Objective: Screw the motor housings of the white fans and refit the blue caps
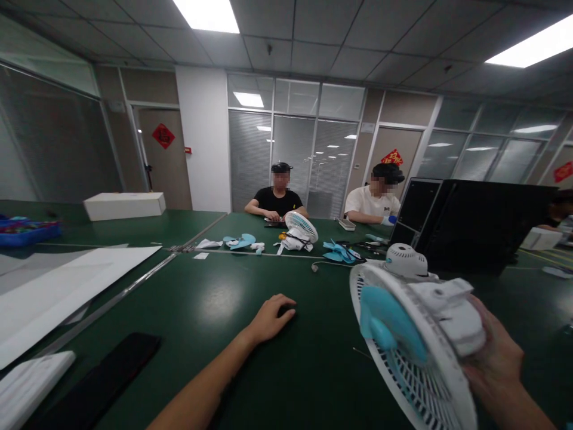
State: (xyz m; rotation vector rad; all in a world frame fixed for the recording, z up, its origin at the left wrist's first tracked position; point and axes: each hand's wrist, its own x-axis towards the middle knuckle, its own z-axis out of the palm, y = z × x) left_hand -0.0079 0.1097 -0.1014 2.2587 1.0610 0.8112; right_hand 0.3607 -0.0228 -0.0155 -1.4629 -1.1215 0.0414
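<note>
My right hand (499, 352) grips a small white fan (409, 328) by its base, at the right of the view. The fan is tilted, its round slotted grille turned toward the lower left, with light blue blades behind the slots. My left hand (272, 319) lies on the green table (286, 382), thumb and forefinger apart and nothing between them; its other fingers are partly hidden. Beside the fan's lower edge is a thin small rod (362, 353), too small to name. Behind the grille stands a white rounded fan part (406, 260).
Across the table sit two people; a second white fan (299, 232), blue fan blades (342, 251) and loose parts lie there. A black monitor (483, 221) stands right. At left are white sheets (89, 280), a black pouch (111, 376), a white box (124, 206) and a blue tray (31, 234).
</note>
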